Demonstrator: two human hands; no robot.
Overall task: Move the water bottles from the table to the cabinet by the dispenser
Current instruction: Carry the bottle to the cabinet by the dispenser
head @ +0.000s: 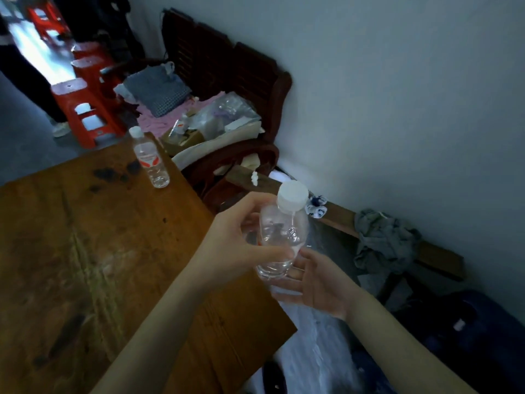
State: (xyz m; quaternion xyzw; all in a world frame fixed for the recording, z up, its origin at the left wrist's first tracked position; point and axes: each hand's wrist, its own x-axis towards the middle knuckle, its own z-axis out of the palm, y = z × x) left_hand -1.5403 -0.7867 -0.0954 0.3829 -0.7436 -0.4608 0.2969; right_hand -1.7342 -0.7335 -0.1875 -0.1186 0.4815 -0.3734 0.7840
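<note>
Head view shows my left hand (235, 237) wrapped around a clear bottle (279, 240) beyond the table (85, 251) edge, right hand (315, 282) open beneath its base, another bottle (150, 159) standing on the table; I judge it light, slick, squeezable, best held mid-body.

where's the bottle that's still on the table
In the head view, the standing bottle is upper left, at the wooden table's far right corner, next to the cluttered dark wooden chair.
</note>
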